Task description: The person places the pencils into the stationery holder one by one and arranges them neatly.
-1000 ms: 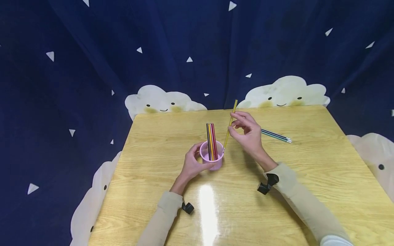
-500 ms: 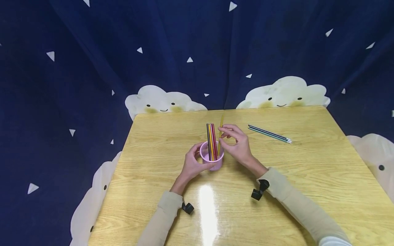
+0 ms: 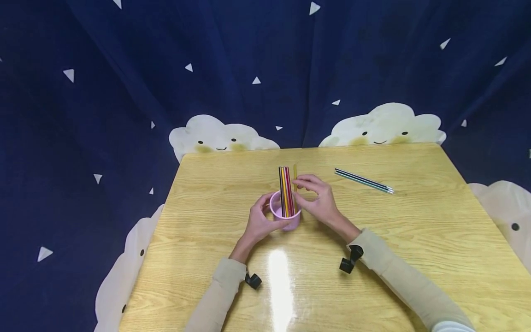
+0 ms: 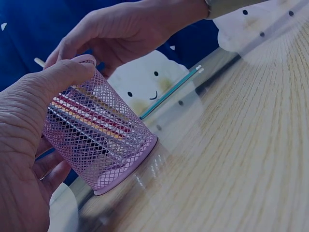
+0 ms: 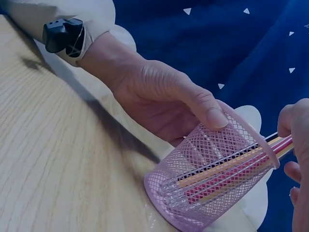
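Observation:
My left hand (image 3: 261,223) grips a pink mesh pencil cup (image 3: 292,225), which stands upright on the table. In the left wrist view the thumb lies near the cup's rim (image 4: 86,58). Several pencils lean together inside, among them a red pencil (image 3: 288,186), a yellow one and a black one. At the right side of the rim my right hand (image 3: 319,198) pinches another yellow pencil (image 3: 295,172), its lower end down in the cup. Through the mesh (image 5: 207,150) in the right wrist view, the pencils' lower ends show near the bottom.
Dark and teal pencils (image 3: 364,180) lie side by side on the wooden table (image 3: 199,193), right of the cup. A dark blue curtain (image 3: 232,60) with white triangles and clouds hangs behind the table's far edge.
My right hand has moved left and down, bringing the yellow pencil from beside the rim into the cup. The left hand and cup have stayed in place.

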{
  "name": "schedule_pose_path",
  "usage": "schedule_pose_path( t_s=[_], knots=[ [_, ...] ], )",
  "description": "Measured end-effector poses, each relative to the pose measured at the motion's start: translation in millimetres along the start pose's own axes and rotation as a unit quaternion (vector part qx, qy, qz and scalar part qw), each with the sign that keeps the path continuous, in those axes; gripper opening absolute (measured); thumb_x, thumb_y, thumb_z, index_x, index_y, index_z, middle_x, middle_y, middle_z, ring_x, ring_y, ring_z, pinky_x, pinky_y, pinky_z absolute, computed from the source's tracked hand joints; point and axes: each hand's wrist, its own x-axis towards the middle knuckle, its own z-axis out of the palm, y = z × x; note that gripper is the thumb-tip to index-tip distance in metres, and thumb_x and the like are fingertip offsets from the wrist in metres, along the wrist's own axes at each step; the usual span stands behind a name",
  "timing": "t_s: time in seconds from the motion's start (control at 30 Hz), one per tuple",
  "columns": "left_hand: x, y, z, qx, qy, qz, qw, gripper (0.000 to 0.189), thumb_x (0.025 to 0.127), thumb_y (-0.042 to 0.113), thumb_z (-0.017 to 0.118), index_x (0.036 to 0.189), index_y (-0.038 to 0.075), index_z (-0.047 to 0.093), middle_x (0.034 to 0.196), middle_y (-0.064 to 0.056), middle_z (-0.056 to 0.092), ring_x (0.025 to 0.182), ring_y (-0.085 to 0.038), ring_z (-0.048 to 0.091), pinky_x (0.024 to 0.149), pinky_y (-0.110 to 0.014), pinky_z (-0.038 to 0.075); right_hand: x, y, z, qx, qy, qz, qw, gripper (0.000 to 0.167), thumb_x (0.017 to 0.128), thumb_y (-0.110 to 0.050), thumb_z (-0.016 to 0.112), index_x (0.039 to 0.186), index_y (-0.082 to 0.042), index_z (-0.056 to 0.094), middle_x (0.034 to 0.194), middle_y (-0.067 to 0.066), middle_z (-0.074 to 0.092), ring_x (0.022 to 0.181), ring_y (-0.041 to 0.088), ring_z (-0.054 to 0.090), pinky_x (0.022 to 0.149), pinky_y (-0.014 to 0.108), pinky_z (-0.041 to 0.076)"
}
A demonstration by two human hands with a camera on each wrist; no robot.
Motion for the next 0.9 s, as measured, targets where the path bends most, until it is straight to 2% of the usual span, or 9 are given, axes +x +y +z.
schedule_pose_path(
  t_s=[0.13, 0.2, 0.3, 0.4, 0.6, 0.73, 0.9],
  knots=[
    [-0.6, -1.5, 0.2, 0.003, -0.006, -0.003, 1.0, 0.085, 0.067, 0.007, 0.097, 0.143, 0.005, 0.058, 0.134, -0.011, 0.066, 0.12, -0.036, 0.064, 0.108, -0.048, 0.053, -4.8, 4, 0, -0.001, -0.023, 0.022, 0.9995, 0.037, 0.081, 0.003, 0.083, 0.117, -0.002, 0.078, 0.123, 0.016, 0.072, 0.112, 0.034, 0.068, 0.095, 0.044, 0.06],
    [-1.2, -2.0, 0.1, 0.006, -0.008, -0.006, 0.9999, 0.085, 0.067, 0.009, 0.097, 0.143, 0.005, 0.058, 0.134, -0.011, 0.066, 0.12, -0.036, 0.064, 0.108, -0.048, 0.053, -5.9, 5, 0, 0.001, -0.029, 0.026, 0.9992, 0.035, 0.083, 0.002, 0.083, 0.117, -0.002, 0.078, 0.124, 0.016, 0.072, 0.116, 0.034, 0.067, 0.097, 0.049, 0.059],
    [-0.9, -2.2, -0.1, 0.009, -0.007, -0.003, 0.9999, 0.085, 0.067, 0.009, 0.097, 0.142, 0.006, 0.058, 0.133, -0.011, 0.066, 0.12, -0.035, 0.064, 0.108, -0.047, 0.053, -5.2, 3, 1, 0.003, -0.037, 0.027, 0.999, 0.033, 0.085, 0.003, 0.08, 0.117, 0.0, 0.077, 0.125, 0.018, 0.071, 0.118, 0.037, 0.066, 0.1, 0.05, 0.058],
    [1.9, -1.4, -0.2, 0.001, -0.005, 0.006, 1.0, 0.085, 0.067, 0.008, 0.097, 0.143, 0.004, 0.058, 0.134, -0.013, 0.066, 0.12, -0.035, 0.064, 0.108, -0.049, 0.053, -1.7, -3, -2, 0.005, -0.039, 0.025, 0.9989, 0.032, 0.086, 0.006, 0.077, 0.118, 0.005, 0.075, 0.127, 0.024, 0.069, 0.12, 0.042, 0.064, 0.1, 0.047, 0.057],
    [5.0, -1.0, 0.5, -0.017, 0.0, 0.01, 0.9998, 0.086, 0.066, 0.0, 0.095, 0.142, 0.001, 0.057, 0.135, -0.02, 0.064, 0.12, -0.042, 0.063, 0.108, -0.057, 0.051, 3.1, -16, -12, 0.014, -0.04, 0.022, 0.9989, 0.033, 0.086, 0.011, 0.075, 0.118, 0.011, 0.072, 0.129, 0.031, 0.066, 0.123, 0.048, 0.061, 0.102, 0.033, 0.055],
    [3.5, 3.2, 1.6, -0.02, 0.002, 0.003, 0.9998, 0.086, 0.065, -0.005, 0.094, 0.142, -0.005, 0.055, 0.136, -0.026, 0.062, 0.121, -0.048, 0.061, 0.109, -0.063, 0.048, -0.8, -5, -17, 0.008, -0.037, 0.019, 0.9991, 0.034, 0.086, 0.009, 0.076, 0.12, 0.009, 0.072, 0.133, 0.027, 0.067, 0.125, 0.045, 0.061, 0.102, 0.027, 0.053],
    [-1.4, 24.2, 1.2, -0.025, -0.005, 0.0, 0.9997, 0.085, 0.066, -0.007, 0.092, 0.142, -0.01, 0.053, 0.135, -0.03, 0.061, 0.119, -0.051, 0.06, 0.108, -0.065, 0.048, -6.7, 13, -28, 0.003, -0.025, 0.029, 0.9993, 0.036, 0.088, 0.003, 0.078, 0.125, 0.002, 0.073, 0.137, 0.017, 0.067, 0.13, 0.038, 0.06, 0.112, 0.026, 0.046]
  ],
)
